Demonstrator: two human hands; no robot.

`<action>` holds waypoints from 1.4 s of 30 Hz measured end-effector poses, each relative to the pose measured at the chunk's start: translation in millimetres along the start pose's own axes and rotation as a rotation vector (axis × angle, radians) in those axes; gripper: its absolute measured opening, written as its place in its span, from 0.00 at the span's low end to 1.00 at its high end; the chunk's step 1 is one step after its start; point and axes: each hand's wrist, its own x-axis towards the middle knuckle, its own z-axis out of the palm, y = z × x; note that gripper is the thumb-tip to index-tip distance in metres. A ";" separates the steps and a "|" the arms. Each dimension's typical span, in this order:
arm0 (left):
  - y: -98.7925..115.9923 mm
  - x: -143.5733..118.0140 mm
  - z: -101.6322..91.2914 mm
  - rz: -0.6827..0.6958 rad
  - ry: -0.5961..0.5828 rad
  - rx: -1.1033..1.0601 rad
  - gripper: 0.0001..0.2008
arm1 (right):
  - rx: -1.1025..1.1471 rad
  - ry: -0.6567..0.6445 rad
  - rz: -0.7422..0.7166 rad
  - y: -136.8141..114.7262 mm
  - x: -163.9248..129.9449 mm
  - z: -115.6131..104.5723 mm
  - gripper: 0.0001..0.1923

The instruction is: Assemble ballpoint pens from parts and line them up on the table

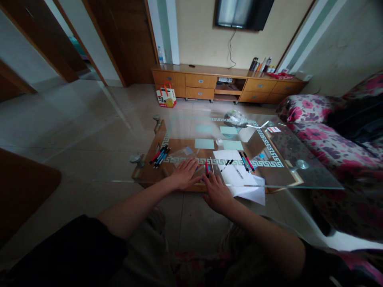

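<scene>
Down at the near edge of the glass bench [299, 179], both hands rest close together. The left hand [186, 174] lies flat, palm down, its fingers [194, 164] spread narrowly over the glass and holding nothing. The right hand [216, 191] sits just beside it, fingers [209, 177] pinched around a red pen [206, 169] that stands nearly upright between the 2 hands, its tip at the glass. A bunch of pens [160, 155], red, blue and black, lies to the left of the left hand, well apart from the held one. A clear plastic bag [184, 152] lies just beyond the left fingers. White paper [236, 175] lies right of the right hand, hanging over the near edge, with 1 black pen [227, 162] on it and 2 more pens [247, 161] at its far side. 3 pale green cards [204, 143] lie farther back on the bench. A flowered sofa [311, 131] stands to the right.
</scene>
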 end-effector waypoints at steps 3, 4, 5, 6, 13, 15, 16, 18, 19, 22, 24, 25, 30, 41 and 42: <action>1.9 1.4 -2.8 0.025 0.041 0.004 0.35 | -0.008 0.000 0.003 1.2 2.2 -1.9 0.41; 2.9 1.7 -4.2 0.033 0.051 0.005 0.34 | -0.010 0.003 0.003 1.6 2.9 -2.8 0.39; 3.9 1.9 -5.7 0.040 0.059 0.004 0.33 | -0.011 0.006 0.002 1.7 3.5 -3.8 0.38; 5.0 2.1 -7.1 0.044 0.068 0.002 0.32 | -0.010 0.009 -0.001 1.7 4.0 -4.8 0.37; 9.7 3.0 -13.1 0.067 0.100 -0.025 0.26 | 0.007 0.015 0.021 -0.9 5.6 -9.0 0.30; 10.1 3.2 -14.3 0.077 0.105 -0.038 0.26 | 0.015 0.014 0.035 -1.1 5.9 -9.0 0.29; 10.3 3.2 -14.9 0.082 0.107 -0.046 0.25 | 0.020 0.015 0.038 -1.1 6.1 -8.8 0.28; 10.7 3.4 -16.0 0.087 0.109 -0.058 0.25 | 0.028 0.015 0.036 -1.0 6.2 -8.5 0.28; 10.9 3.5 -16.4 0.087 0.110 -0.064 0.25 | 0.032 0.014 0.035 -0.9 6.2 -8.3 0.28; 11.7 3.9 -17.3 0.086 0.119 -0.087 0.24 | 0.049 0.021 0.029 -0.8 6.4 -8.3 0.28; 12.3 4.4 -17.9 0.088 0.127 -0.109 0.24 | 0.066 0.032 0.029 -0.9 6.9 -9.0 0.27; 12.6 4.8 -18.2 0.088 0.133 -0.121 0.23 | 0.076 0.040 0.031 -1.1 7.3 -9.5 0.26; 12.6 7.7 -17.4 0.075 0.166 -0.182 0.20 | 0.117 0.094 0.015 -1.4 8.8 -11.8 0.19; 9.3 9.1 -13.4 0.076 0.168 -0.218 0.15 | 0.137 0.098 0.015 1.9 10.1 -4.7 0.21; 9.3 8.9 -13.7 0.076 0.167 -0.216 0.15 | 0.135 0.092 0.015 2.2 10.5 -4.5 0.21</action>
